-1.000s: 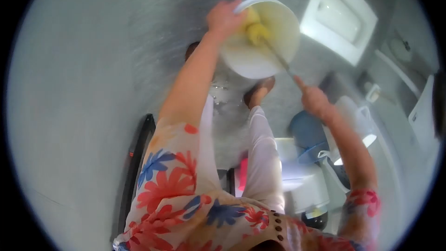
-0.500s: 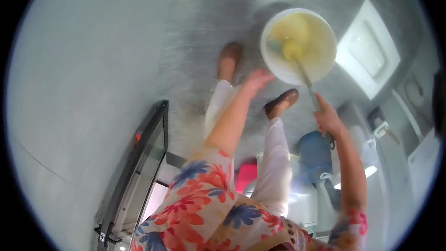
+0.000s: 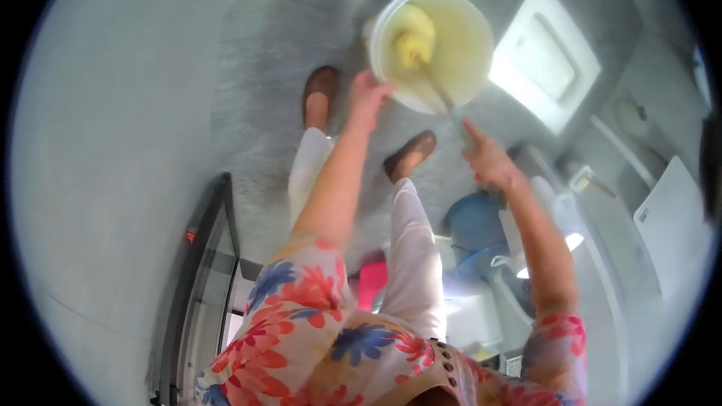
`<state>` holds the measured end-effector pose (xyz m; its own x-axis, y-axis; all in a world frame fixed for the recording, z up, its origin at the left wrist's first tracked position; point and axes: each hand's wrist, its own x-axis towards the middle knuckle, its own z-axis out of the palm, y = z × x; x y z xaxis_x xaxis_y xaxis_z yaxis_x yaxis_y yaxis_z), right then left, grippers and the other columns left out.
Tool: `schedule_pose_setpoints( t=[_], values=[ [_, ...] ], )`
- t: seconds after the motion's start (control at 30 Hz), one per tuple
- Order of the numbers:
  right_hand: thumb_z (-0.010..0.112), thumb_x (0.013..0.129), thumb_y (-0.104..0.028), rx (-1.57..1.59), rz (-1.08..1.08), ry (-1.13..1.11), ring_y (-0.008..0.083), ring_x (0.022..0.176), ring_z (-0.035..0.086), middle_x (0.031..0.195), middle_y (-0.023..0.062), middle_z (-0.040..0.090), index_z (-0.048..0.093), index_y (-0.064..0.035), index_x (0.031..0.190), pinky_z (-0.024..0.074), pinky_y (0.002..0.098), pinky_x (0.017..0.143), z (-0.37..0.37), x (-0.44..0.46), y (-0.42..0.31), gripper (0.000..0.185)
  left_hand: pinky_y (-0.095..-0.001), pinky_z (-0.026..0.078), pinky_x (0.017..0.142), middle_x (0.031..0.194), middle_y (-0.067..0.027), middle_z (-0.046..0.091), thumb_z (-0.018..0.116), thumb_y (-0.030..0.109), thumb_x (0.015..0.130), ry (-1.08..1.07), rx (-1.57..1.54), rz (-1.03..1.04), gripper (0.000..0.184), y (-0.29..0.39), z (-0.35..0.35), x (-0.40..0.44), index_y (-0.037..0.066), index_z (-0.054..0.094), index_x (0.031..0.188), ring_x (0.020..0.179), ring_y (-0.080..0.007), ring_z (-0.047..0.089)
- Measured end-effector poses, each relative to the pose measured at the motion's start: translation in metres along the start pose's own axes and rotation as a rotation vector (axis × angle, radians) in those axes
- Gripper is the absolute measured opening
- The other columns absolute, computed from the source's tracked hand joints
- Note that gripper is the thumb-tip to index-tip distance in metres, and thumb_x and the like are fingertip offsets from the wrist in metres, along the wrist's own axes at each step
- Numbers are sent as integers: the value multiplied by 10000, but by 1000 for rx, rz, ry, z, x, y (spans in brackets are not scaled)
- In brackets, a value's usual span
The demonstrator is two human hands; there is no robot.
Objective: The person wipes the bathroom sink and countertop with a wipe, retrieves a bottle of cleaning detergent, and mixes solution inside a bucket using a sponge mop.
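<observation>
A round white bucket (image 3: 468, 79) stands on the grey floor, its inside tinted yellowish. My left hand (image 3: 368, 95) is at its near left rim, fingers curled against the edge. My right hand (image 3: 490, 159) is wrapped around the grey handle of a long-handled tool (image 3: 438, 92). The tool's rounded yellow head (image 3: 413, 46) rests inside the bucket, toward the left wall. Blur hides whether that head is a brush or a sponge.
A white squat toilet (image 3: 519, 79) is set in the floor right of the bucket. My brown shoes (image 3: 321, 90) stand on the near side. Blue tubs (image 3: 475, 222) and a white jug (image 3: 556, 207) sit at lower right. A black-framed glass door (image 3: 207, 286) stands at lower left.
My left hand has reached from open air to the bucket's rim. The tool's yellow head has shifted to the bucket's left side. The whole view has swung, moving everything leftward.
</observation>
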<state>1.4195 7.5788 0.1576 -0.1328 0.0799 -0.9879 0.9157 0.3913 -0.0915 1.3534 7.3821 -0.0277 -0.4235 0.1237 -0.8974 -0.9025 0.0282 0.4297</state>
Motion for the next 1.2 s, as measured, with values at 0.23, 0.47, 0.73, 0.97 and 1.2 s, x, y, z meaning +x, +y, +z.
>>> schedule_pose_setpoints(
  t=[0.23,0.47,0.73,0.97,1.2],
  values=[
    [435,777,-84,-734,-240,133,282,629,607,855,241,592,181,-113,1354,473,379,695,14,39,12,631,-264,451,607,852,-34,574,659,125,710,220,113,409,475,48,-11,-25,49,474,1141,755,-130,562],
    [424,712,13,-578,-401,41,282,716,614,897,232,592,201,-167,1355,465,380,763,-17,-38,-13,704,-329,468,598,731,-105,551,688,340,593,336,861,1111,404,59,48,-39,124,648,932,662,-253,560],
    [450,735,-38,123,-195,-249,192,484,509,652,197,550,188,-171,1365,459,345,520,61,-26,43,695,-335,471,583,726,-64,531,687,337,593,161,1048,1147,429,32,55,-33,139,643,971,631,-221,556],
    [452,729,-14,-457,-276,235,293,613,597,766,170,624,206,-217,1353,492,374,593,14,43,122,701,-337,467,588,768,-92,561,672,361,612,122,1117,1036,425,29,63,-23,122,639,962,664,-234,571],
    [457,741,-23,475,-169,-280,225,607,569,795,124,605,147,-168,1371,468,340,570,58,-28,46,717,-370,460,601,734,-90,557,667,391,604,33,1161,1163,408,37,77,-12,151,639,932,669,-260,566]
  ],
)
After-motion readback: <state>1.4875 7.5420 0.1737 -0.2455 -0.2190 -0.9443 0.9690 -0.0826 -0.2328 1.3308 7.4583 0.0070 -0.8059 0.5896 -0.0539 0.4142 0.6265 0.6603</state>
